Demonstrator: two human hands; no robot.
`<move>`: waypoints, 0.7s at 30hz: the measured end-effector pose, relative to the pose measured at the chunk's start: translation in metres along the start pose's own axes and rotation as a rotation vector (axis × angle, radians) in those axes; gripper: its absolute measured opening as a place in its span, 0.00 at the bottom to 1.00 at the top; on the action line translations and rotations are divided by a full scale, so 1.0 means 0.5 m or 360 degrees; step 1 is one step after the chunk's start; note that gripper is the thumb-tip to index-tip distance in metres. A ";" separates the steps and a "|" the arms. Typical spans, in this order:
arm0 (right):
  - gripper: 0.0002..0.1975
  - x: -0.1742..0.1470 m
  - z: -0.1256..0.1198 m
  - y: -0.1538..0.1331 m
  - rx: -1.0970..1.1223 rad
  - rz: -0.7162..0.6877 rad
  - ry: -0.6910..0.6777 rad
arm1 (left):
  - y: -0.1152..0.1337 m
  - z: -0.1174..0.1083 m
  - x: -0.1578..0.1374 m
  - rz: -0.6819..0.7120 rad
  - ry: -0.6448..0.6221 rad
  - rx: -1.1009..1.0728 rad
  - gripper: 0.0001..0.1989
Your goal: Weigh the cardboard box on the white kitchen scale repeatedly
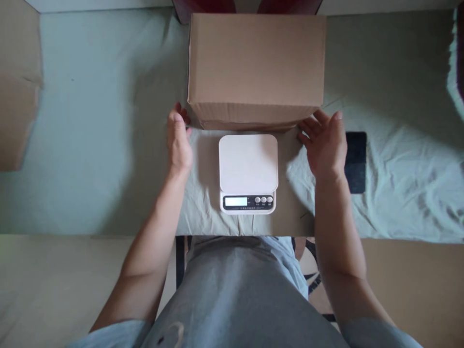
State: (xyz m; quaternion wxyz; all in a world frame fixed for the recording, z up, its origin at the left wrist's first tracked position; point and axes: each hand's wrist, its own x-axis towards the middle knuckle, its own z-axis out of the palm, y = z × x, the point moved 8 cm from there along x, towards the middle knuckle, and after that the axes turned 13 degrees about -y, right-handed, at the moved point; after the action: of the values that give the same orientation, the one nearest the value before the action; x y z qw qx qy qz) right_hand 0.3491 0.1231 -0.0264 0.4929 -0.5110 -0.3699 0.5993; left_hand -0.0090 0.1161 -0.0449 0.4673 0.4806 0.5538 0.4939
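A large brown cardboard box [256, 60] stands on the cloth-covered surface, behind a white digital scale [248, 164]. The scale's plate is bare, and its display glows without a figure I can read. Off the box's near left corner is my left hand [180, 140], its fingers apart and partly curled, with nothing visible in it. My right hand [325, 140] lies by the near right corner, palm turned inward and fingers stretched towards the box. Whether those fingertips touch the cardboard I cannot tell.
A dark flat object [355, 162], perhaps a phone, lies just right of my right wrist. More cardboard [18, 87] stands at the far left. The green cloth [90, 121] is wrinkled on the right. Something dark red [206, 6] is behind the box.
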 end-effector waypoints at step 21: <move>0.23 -0.114 0.091 -0.151 -0.0179 -0.0407 -0.0303 | 0.212 0.071 -0.097 0.0321 -0.0270 -0.0006 0.28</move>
State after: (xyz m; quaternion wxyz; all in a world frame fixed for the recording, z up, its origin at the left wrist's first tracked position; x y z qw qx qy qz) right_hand 0.3201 0.0889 0.0685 0.4986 -0.4273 -0.5099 0.5557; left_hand 0.0384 0.0766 0.0603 0.4613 0.5729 0.4603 0.4971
